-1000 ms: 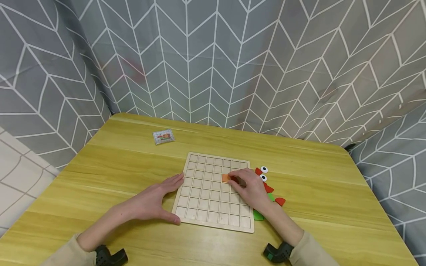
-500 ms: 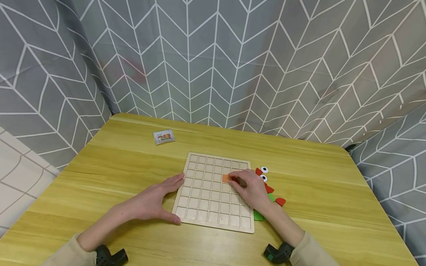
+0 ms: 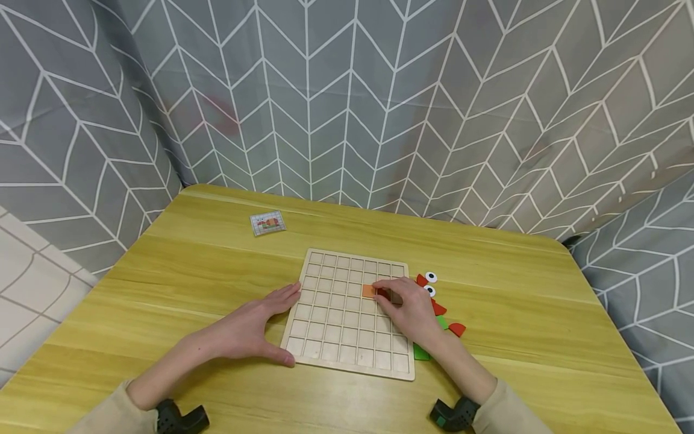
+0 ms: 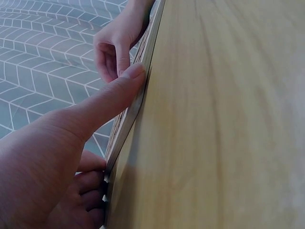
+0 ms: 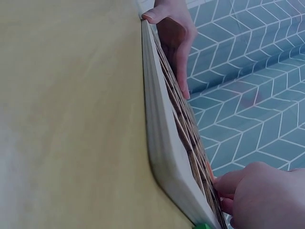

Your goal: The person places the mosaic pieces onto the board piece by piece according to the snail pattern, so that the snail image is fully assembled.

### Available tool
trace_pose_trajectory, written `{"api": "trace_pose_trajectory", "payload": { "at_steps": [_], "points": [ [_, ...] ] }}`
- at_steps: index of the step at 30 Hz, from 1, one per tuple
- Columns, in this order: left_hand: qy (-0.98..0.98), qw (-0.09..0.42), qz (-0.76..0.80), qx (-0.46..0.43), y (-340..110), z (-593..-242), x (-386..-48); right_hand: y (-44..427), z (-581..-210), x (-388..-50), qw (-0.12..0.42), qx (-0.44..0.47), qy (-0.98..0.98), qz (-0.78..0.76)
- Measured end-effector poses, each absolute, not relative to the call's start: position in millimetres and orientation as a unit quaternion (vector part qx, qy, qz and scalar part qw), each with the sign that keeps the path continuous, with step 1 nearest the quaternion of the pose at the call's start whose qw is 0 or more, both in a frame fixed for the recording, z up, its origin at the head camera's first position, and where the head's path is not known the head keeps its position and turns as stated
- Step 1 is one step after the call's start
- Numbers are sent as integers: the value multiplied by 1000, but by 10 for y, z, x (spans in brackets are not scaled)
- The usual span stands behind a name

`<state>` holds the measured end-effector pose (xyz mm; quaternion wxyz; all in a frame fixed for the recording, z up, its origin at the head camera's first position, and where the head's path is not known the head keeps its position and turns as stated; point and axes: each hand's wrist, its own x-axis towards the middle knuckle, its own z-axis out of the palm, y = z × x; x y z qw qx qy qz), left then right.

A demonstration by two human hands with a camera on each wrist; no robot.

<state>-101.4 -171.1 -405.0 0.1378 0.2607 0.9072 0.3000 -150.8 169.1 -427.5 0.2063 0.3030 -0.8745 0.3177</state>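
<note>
An orange tile [image 3: 368, 291] lies on the gridded wooden board [image 3: 336, 330], right of centre, at the fingertips of a person's right hand [image 3: 405, 304]; the grip is nearly closed, thumb and forefinger pinching the tile's right-hand edge. Across the board, the left hand [image 3: 249, 328] spreads wide, fingers touching the left edge and thumb at the near corner. Red pieces [image 3: 457, 329], green pieces [image 3: 421, 352] and eye discs [image 3: 431, 276] sit just beyond the right side; a picture card [image 3: 267, 223] lies farther off on the worktop [image 3: 520, 313].
</note>
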Motion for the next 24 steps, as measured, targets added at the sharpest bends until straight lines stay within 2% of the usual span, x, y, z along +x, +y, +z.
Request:
{"api": "trace_pose_trajectory", "payload": {
  "at_steps": [17,20,24],
  "points": [
    [910,134,295,259,-1741,-4019,-1022,1662,-4278,-1530,226,312,-865,321],
    [910,135,297,257,-1736,-4020,-1022,1681,-4249,-1516,213,309,-869,323],
    [907,141,302,257,-1722,-4032,-1018,1771,-4140,-1464,169,298,-876,339]
  ]
}}
